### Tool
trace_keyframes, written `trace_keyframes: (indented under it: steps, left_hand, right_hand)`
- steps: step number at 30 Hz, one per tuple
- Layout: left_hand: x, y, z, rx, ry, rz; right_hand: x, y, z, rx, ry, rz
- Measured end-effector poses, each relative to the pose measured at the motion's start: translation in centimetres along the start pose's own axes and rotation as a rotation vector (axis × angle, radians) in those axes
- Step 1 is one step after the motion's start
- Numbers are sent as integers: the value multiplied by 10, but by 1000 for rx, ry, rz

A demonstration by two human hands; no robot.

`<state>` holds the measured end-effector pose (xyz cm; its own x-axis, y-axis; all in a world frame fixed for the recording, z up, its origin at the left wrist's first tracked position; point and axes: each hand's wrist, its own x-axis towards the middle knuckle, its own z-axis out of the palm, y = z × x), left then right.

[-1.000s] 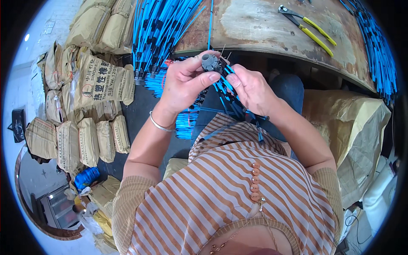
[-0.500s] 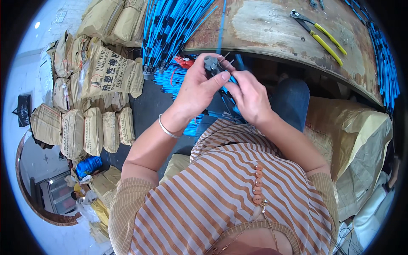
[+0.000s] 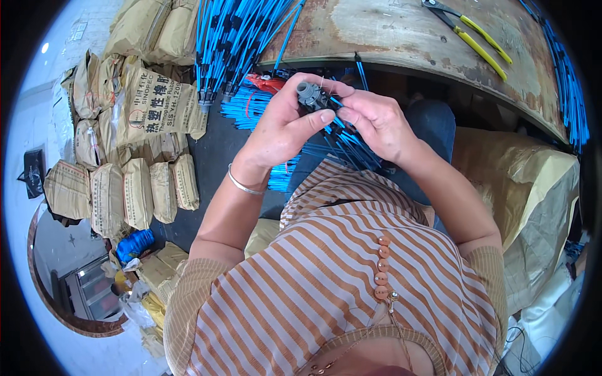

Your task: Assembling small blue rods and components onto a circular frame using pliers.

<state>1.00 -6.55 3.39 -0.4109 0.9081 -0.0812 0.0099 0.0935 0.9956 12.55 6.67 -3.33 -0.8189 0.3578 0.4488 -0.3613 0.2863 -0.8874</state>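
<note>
My left hand (image 3: 276, 135) is closed around a grey and black ribbed plastic fitting (image 3: 308, 93), its round end facing up, thumb across its side. From it a bunch of thin blue rods (image 3: 351, 147) with black joints runs down toward my lap. My right hand (image 3: 384, 125) presses against the fitting's right side, fingers closed on a blue rod there; its fingertips are partly hidden. A thin wire-like strand shows above the fitting. Another blue rod (image 3: 360, 70) with a black tip stands up just behind my right hand.
A worn wooden table (image 3: 376, 31) lies ahead, with yellow-handled pliers (image 3: 480, 44) on it. Blue rod bundles stand at the left (image 3: 229, 50) and right (image 3: 567, 94). More rods (image 3: 241, 106) and a red bag (image 3: 266, 83) lie below. Paper sacks (image 3: 110, 197) are stacked left.
My right hand has moved in against the fitting. The blurred blue rod that rose above my hands is lower now. The fitting's round end has tipped slightly toward me.
</note>
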Motion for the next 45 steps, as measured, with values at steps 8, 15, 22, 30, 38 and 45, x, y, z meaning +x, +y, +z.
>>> trace_keyframes:
  steps: [8,15,22,30,38,45]
  left_hand:
    - [4,-6,0,-57,-34,56]
    - [9,-11,2,22,83,80]
    - [18,0,24,60,281,-47]
    - [27,9,20,128,76,19]
    - [37,14,33,144,-217,118]
    - [39,11,31,139,-190,136]
  right_hand:
    - [-3,1,-3,-109,-48,6]
    - [4,10,0,-115,-129,38]
    - [-11,-2,10,-266,82,17]
    - [-8,-50,-45,-575,58,-7]
    - [64,19,-176,-1511,101,162]
    - [70,19,-207,-1156,130,176]
